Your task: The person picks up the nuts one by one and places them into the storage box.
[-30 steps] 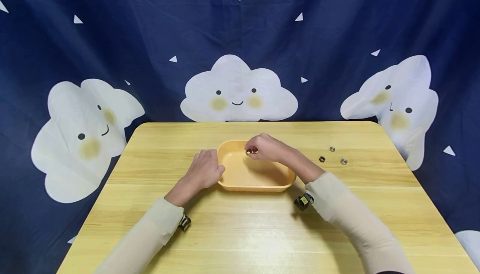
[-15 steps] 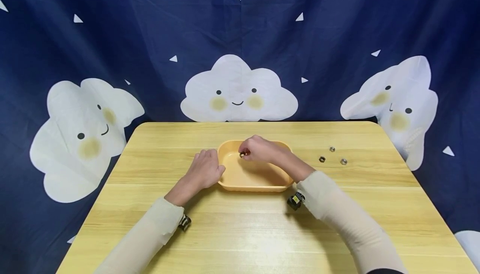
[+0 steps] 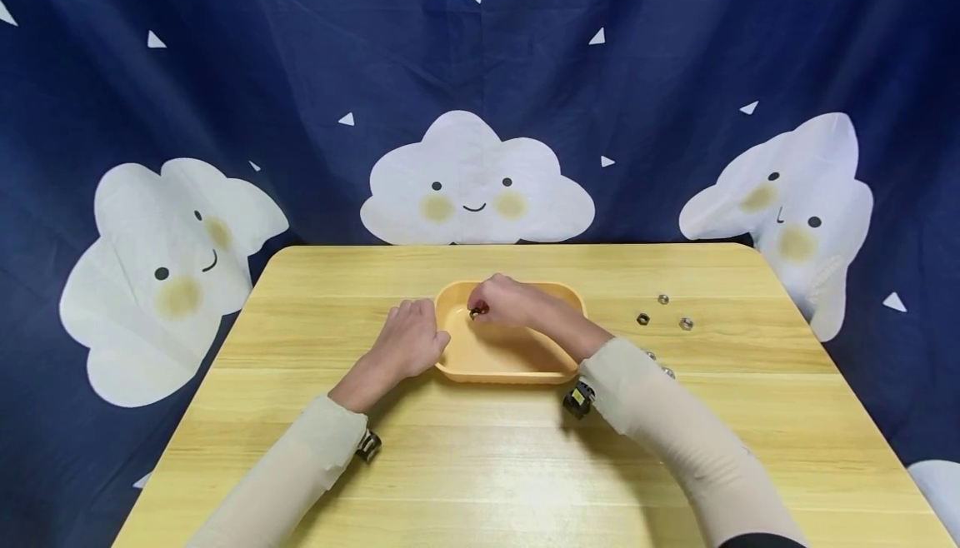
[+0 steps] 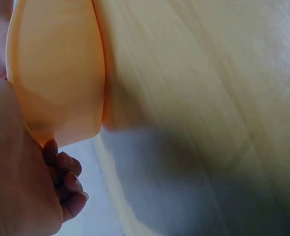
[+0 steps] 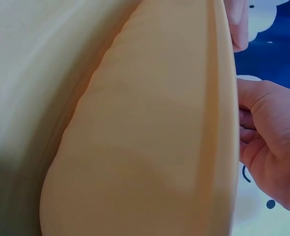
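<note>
In the head view a shallow yellow plastic tray point(image 3: 510, 378) lies on the wooden table. My left hand point(image 3: 411, 338) grips its left rim, thumb on the inner side; the left wrist view shows that hand point(image 4: 21, 162) against the tray's outer wall point(image 4: 61, 64). Over the left part of the tray, my right hand point(image 3: 506, 301) pinches a small dark metal nut point(image 3: 476, 313). From the right wrist, the tray's side point(image 5: 145, 123) hides the fingertips of the right hand point(image 5: 275, 132) and whatever they hold.
Right of the tray lie a dark nut point(image 3: 642, 319) and silver nuts point(image 3: 686, 324), point(image 3: 663, 299). Another silver nut point(image 3: 668, 373) sits close beside the right sleeve point(image 3: 675, 423), which partly covers it. A blue curtain point(image 3: 480, 48) with cloud prints hangs behind the table.
My right hand has moved left and slightly down over the tray with the nut. Nuts beside the right sleeve have come into view. The left hand has stayed on the rim.
</note>
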### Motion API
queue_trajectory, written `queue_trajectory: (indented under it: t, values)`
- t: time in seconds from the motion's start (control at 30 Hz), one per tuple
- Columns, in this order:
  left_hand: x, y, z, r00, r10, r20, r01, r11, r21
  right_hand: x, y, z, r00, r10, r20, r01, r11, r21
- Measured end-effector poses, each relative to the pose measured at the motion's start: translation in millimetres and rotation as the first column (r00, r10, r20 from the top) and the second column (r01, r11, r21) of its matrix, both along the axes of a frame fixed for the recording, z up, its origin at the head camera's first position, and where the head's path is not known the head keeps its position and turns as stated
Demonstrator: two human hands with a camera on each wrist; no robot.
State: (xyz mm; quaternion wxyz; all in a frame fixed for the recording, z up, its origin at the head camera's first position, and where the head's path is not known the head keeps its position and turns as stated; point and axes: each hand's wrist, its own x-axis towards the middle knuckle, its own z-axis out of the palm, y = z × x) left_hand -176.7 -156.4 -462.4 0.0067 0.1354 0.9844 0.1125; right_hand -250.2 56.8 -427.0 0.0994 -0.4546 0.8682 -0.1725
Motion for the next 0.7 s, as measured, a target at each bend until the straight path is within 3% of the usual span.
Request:
queue_trajectory:
  t: [0.7]
  values:
    - [-2.2, -2, -2.9, 1.0, -0.003, 0.004, 0.003, 1.0, 0.012, -6.3, -19, -16.6, 0.998, -0.025, 0.064, 0.019, 0.996, 0.087]
